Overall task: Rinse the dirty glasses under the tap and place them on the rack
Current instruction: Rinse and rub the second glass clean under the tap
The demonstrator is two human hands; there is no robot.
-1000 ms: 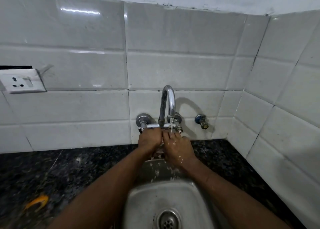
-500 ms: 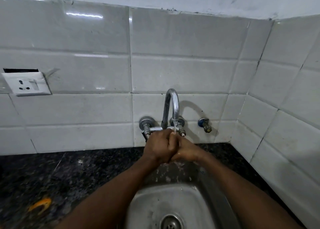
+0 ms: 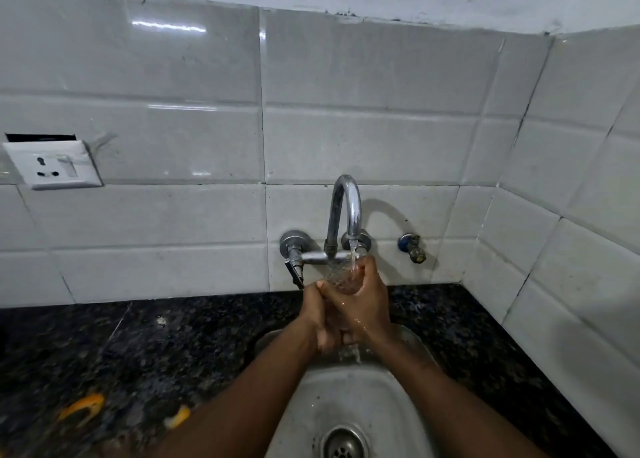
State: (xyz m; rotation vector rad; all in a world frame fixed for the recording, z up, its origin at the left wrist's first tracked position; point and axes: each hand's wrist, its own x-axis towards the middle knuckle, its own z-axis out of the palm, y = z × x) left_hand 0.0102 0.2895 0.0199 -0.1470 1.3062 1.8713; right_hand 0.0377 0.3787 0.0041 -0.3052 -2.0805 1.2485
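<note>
Clear drinking glass (image 3: pixel 341 277) held under the chrome gooseneck tap (image 3: pixel 344 212), directly below the spout, above the back edge of the steel sink (image 3: pixel 349 402). Water stream (image 3: pixel 352 257) running from the spout into the glass; more water spilling below the hands into the basin. Glass tilted slightly, rim toward the spout, lower part hidden by fingers.

Right hand (image 3: pixel 363 305) wrapped around the right side of the glass, fingers curled closed on it, skin wet. Left hand (image 3: pixel 317 314) pressed against the left side and base of the glass, fingers folded and overlapping those of the right; lower fingers blurred. Both forearms reaching in from the bottom of the view, crossing over the sink.

Tap mounted on the white tiled wall (image 3: pixel 363 146), with a lever valve (image 3: pixel 294 253) to its left and a second flange behind the spout. Separate small stopcock with blue ring (image 3: pixel 410 246) on the wall to the right, apart from the tap.

Sink drain (image 3: pixel 343 445) visible at the bottom, uncovered. Sink set into a dark speckled granite surface (image 3: pixel 156 347). Two orange scraps (image 3: pixel 81 407) lying on the surface at lower left, well apart from the sink; nature unclear. White socket plate (image 3: pixel 52 165) on the wall at far left.

No rack in view.
</note>
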